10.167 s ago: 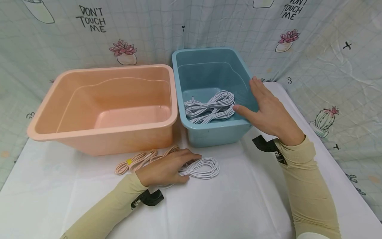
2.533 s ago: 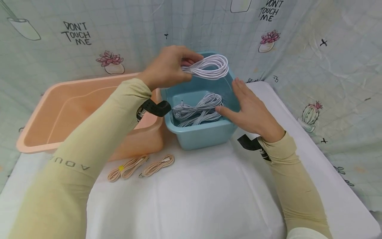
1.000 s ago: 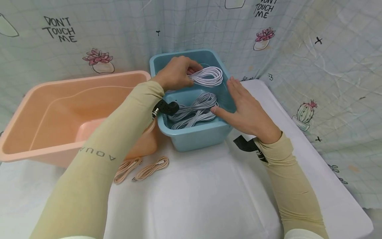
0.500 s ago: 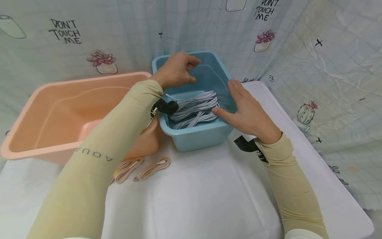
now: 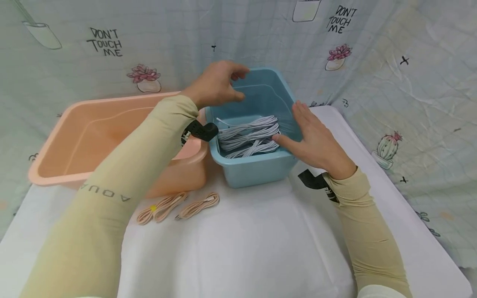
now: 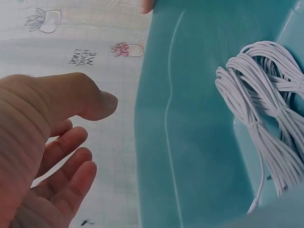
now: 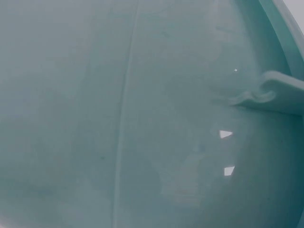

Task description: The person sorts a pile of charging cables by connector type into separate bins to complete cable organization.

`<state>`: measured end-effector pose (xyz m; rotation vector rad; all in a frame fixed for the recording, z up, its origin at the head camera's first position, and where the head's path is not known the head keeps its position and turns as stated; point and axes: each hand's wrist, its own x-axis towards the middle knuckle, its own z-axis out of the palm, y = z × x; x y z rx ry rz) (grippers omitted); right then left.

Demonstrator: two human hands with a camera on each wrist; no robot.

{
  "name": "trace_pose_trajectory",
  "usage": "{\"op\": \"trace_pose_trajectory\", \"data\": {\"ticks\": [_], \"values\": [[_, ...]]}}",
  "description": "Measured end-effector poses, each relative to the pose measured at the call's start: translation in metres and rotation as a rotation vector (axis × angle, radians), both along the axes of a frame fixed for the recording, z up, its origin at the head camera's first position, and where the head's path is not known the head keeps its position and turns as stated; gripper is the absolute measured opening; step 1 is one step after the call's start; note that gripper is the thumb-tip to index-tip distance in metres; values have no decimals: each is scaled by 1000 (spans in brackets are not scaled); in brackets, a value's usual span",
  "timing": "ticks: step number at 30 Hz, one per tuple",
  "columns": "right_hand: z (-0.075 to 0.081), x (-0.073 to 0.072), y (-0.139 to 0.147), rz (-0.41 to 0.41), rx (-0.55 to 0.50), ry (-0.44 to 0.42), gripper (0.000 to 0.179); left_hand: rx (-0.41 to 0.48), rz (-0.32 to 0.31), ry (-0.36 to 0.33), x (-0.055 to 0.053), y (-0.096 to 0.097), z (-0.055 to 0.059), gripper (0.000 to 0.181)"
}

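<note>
My left hand hovers above the left back part of the blue bin, its fingers loosely bent and apart, holding nothing. The left wrist view shows the same hand beside the bin wall with a gap between thumb and fingers. Inside the bin lie several white coiled cables, stacked and crossing; the left wrist view shows these cables bundled. My right hand rests at the bin's right rim, fingers straight and thumb over the edge. The right wrist view is filled by the bin's blue wall.
A larger peach bin stands left of the blue one, partly behind my left sleeve. In front of it on the white table lie a peach cable with a yellow tie and a second peach cable. A printed curtain hangs behind.
My left hand took a white cable coil from the table, carried it over the blue bin and let it go onto the other coils. The hand has since risen slightly. My right hand stayed at the rim.
</note>
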<state>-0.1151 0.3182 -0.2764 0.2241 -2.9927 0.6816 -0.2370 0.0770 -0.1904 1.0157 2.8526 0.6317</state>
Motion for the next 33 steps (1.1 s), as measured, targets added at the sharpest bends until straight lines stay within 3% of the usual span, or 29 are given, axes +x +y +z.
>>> {"op": "trace_pose_trajectory", "data": {"ticks": [8, 14, 33], "values": [[1, 1, -2, -3, 1, -15, 99, 36, 12, 20, 13, -25, 10, 66], [1, 1, -3, 2, 0, -20, 98, 40, 30, 41, 24, -48, 11, 65], [1, 0, -5, -24, -13, -32, 96, 120, 41, 86, 46, -104, -10, 54]]}}
